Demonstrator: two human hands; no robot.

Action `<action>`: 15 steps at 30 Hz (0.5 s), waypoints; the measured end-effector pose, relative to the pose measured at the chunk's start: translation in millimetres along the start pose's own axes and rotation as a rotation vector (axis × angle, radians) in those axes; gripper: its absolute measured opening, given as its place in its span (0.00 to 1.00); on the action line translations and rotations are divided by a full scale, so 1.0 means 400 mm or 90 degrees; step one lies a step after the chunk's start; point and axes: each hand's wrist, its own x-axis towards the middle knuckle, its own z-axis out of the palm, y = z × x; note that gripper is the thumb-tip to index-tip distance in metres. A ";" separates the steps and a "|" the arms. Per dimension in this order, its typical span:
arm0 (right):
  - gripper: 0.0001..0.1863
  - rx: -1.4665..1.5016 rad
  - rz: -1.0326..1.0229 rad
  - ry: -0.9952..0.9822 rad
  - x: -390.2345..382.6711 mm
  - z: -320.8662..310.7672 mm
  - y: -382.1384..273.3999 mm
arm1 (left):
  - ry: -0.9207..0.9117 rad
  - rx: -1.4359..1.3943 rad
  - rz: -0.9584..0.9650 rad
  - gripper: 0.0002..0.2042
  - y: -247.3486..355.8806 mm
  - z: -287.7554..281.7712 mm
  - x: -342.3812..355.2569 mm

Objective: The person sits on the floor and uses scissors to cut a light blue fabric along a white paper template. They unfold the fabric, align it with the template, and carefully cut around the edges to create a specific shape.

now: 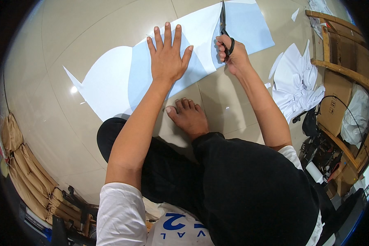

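A long white sheet of cloth or paper lies on the floor with pale blue panels on it or showing through. My left hand rests open on it, fingers spread flat over the middle section. My right hand grips black scissors, whose blades point away from me along a curved edge between white and blue near the sheet's right part. Whether the blades are open is hard to tell. My bare foot is on the floor just below the sheet, between my forearms.
Crumpled white cloth and small scraps lie to the right. Beyond are a wooden frame, a cardboard box, a plastic bag and cables. Tan folded padding stands at the left, on the tiled floor.
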 end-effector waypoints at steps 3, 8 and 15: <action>0.12 -0.007 0.001 -0.008 0.000 -0.007 -0.004 | 0.001 0.006 0.001 0.36 -0.002 -0.001 0.000; 0.13 -0.019 0.002 -0.006 0.002 -0.008 -0.017 | -0.005 0.005 -0.002 0.36 -0.001 -0.001 0.000; 0.12 -0.036 -0.002 -0.008 0.007 -0.013 -0.029 | -0.001 0.003 -0.001 0.36 -0.001 -0.002 0.000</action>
